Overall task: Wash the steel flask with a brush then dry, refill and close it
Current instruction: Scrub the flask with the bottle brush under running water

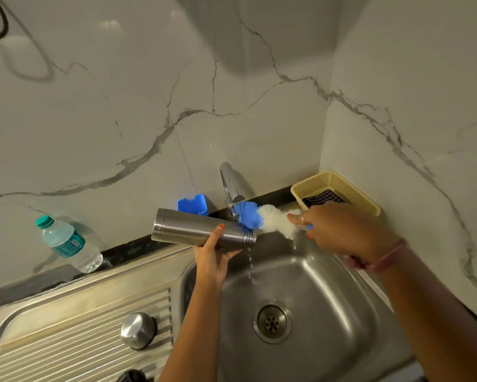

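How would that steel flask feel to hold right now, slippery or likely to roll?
Probably slippery: the steel flask is smooth and water drips from its mouth into the sink. Laid down, its round body would likely roll. The left hand holds it sideways alone, so probably not heavy.

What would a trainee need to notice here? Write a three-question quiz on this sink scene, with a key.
1. True or false: the flask still wears its lid.
2. Which hand holds the brush?
3. The checked cloth lies: A) in the sink, B) in the basket, C) beside the water bottle.

Key: 1 false, the lid sits on the drainboard; 2 the right hand, while the left hand holds the flask; 3 B.
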Motion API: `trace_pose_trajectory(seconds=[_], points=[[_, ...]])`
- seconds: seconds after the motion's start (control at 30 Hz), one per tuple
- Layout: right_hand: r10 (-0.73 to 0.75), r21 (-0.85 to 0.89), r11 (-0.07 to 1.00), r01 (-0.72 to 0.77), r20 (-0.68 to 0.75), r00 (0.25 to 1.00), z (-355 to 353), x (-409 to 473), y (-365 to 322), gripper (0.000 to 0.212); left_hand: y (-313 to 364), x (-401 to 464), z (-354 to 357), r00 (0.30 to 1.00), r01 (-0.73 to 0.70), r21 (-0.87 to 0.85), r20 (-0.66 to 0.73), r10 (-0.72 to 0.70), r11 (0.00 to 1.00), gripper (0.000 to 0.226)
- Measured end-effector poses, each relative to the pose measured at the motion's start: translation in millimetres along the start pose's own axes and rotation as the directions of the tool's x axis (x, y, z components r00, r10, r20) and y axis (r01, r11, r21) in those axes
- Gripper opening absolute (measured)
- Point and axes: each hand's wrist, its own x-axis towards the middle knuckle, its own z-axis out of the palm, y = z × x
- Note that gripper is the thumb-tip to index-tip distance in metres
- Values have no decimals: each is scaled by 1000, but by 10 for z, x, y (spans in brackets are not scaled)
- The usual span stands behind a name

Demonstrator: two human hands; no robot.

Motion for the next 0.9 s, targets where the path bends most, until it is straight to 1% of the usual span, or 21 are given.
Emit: trace_pose_trajectory(seconds=[0.1,0.2,0.3,0.33,0.4,0.43,0.47,0.5,0.53,0.57,0.6,0.63,0.67,0.7,0.73,0.77,0.8,0.83,0.9], points=[[9,-58,998,-9,-3,1000,-115,-76,47,44,-11,-3,4,1000,-15,-37,-22,14,999,80],[-5,-60,998,1,-66,998,-26,7,-54,39,-50,-17,25,1000,-12,-58,-26,10,998,79],[-1,-79,997,-5,-71,997,76,84,-167,43,-72,-25,7,1000,-26,-15,-13,25,1000,80],[-2,-65,998,-3,-70,998,46,52,-134,46,-68,-13,-12,1000,-26,-11,-13,26,1000,77],[17,-12,1000,-17,-23,1000,-46,-1,-48,49,-58,23,-45,1000,-21,-7,-16,21,1000,65],[10,3,1000,-10,17,1000,-111,-102,43,47,-51,36,-60,1000,-17,-9,-13,17,1000,57],[35,-15,999,-35,40,999,-46,-14,38,45,-46,44,-66,1000,-13,-18,-6,13,1000,50],[136,-30,990,-136,18,991,3,65,87,44,-40,52,-70,1000,-10,-26,1,10,1000,44],[302,-60,951,-304,-47,952,77,209,95,44,-35,57,-59,1000,-7,-32,12,7,999,40],[461,-110,879,-463,-44,886,34,219,-4,46,-30,59,-49,1000,-6,-35,20,7,999,38],[517,-112,848,-518,-42,855,65,271,-42,48,-30,63,-36,1000,-7,-34,24,8,999,39],[383,-141,905,-401,-137,913,145,323,-67,48,-28,66,-26,1000,-13,-28,23,14,1000,41],[236,-101,962,-255,-170,957,258,332,-75,48,-26,69,-17,1000,-21,-21,17,22,1000,45],[62,-44,997,-65,-68,996,233,224,-101,49,-25,72,-10,999,-30,-14,8,31,999,52],[-27,-5,1000,26,-28,999,166,96,-99,49,-23,74,-3,999,-44,-6,-3,44,999,63],[-19,-1,1000,19,-23,1000,25,-71,-41,47,-17,79,-8,998,-59,1,-19,59,998,74],[11,-12,1000,-12,-22,1000,-27,-39,-28,44,-16,75,-9,997,-69,8,-22,70,998,81],[44,-20,999,-44,-20,999,-68,-92,42,42,-19,69,-5,997,-75,7,-19,75,997,84],[56,-16,998,-56,27,998,-78,-112,11,40,-26,68,6,997,-74,-2,-20,74,997,83]])
